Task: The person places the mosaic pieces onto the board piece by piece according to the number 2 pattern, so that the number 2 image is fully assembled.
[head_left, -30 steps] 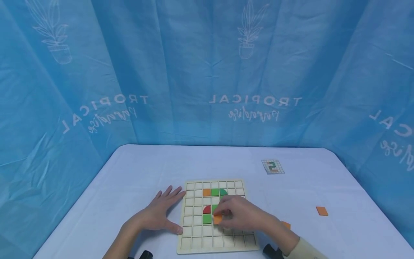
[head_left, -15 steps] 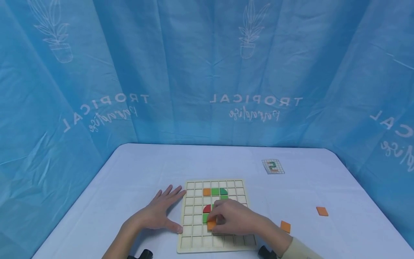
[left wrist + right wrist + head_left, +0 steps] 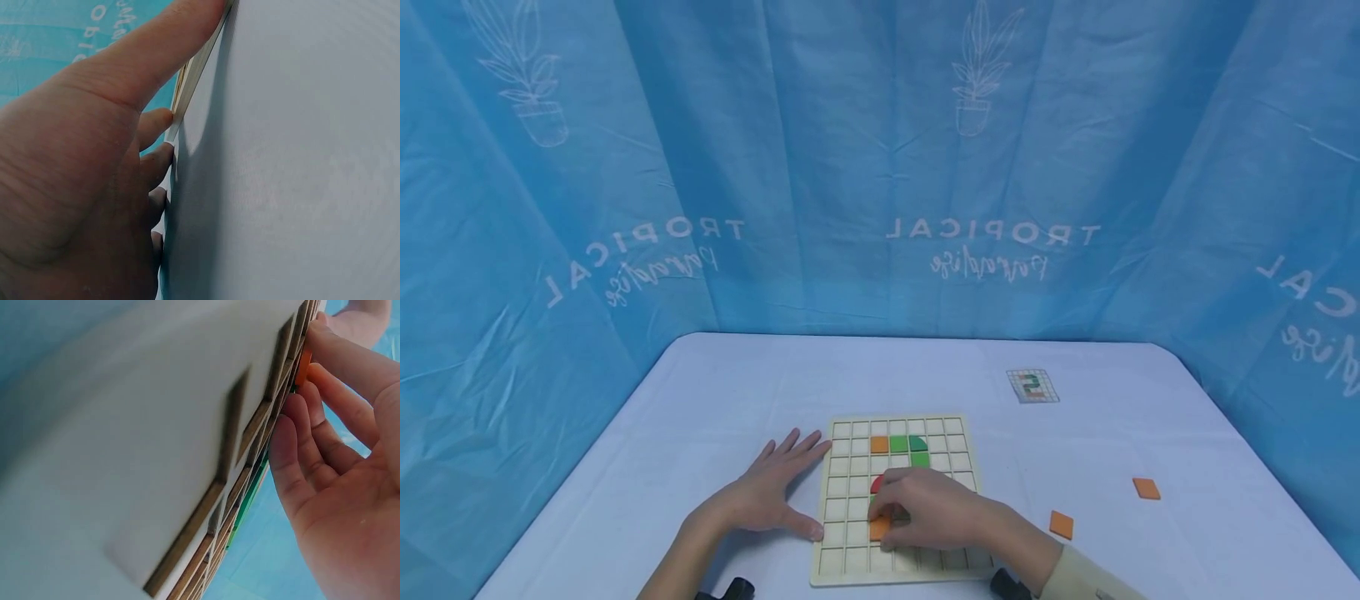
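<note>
A pale wooden grid board (image 3: 841, 562) lies on the table. My right hand (image 3: 936, 510) pinches an orange square tile (image 3: 878, 528) between thumb and fingertips, down at a cell in the board's lower middle; the right wrist view shows the tile (image 3: 304, 364) at the grid's surface. My left hand (image 3: 766, 493) lies spread, its thumb and index fingertip touching the board's left edge. Set in upper cells are another orange square (image 3: 879, 445), a green square (image 3: 898, 444), a green rounded tile (image 3: 917, 444) and a second green square (image 3: 919, 459). My right hand partly covers a red rounded tile (image 3: 876, 483).
Two loose orange tiles lie right of the board, one nearer (image 3: 1062, 524) and one farther (image 3: 1146, 488). A small card (image 3: 1033, 386) printed with a grid and a coloured figure lies behind them. A blue curtain (image 3: 880, 167) hangs behind the white table (image 3: 760, 375).
My right hand has moved left and slightly nearer with the orange tile, to the cell below the left green square. The left hand has stayed at the board's edge.
</note>
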`<action>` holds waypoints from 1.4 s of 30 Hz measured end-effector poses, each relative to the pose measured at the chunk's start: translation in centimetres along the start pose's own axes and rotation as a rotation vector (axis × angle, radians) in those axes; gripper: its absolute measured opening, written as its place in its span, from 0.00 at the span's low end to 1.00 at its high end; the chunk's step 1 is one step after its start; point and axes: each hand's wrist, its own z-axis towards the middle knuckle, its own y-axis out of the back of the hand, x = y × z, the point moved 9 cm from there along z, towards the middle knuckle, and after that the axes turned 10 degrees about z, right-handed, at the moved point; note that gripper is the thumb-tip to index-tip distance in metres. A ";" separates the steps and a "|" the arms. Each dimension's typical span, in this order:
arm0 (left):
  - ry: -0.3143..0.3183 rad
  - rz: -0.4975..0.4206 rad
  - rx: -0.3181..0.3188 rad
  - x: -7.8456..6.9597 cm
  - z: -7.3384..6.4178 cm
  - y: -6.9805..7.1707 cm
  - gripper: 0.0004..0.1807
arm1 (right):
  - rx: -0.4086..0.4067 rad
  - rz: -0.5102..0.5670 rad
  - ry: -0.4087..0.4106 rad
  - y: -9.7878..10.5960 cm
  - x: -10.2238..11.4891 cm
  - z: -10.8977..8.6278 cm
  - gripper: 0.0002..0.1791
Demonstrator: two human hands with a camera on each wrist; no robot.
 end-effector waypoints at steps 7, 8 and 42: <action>-0.012 -0.005 -0.004 -0.1 0.0 0.1 0.66 | -0.009 -0.005 0.022 -0.1 0.1 -0.1 0.15; -0.013 -0.005 -0.004 -0.1 0.0 0.1 0.66 | -0.010 -0.005 0.023 -0.1 0.1 -0.1 0.14; 0.020 -0.004 0.004 0.2 0.1 -0.3 0.66 | -0.247 0.208 -0.192 6.1 -4.2 -9.0 0.14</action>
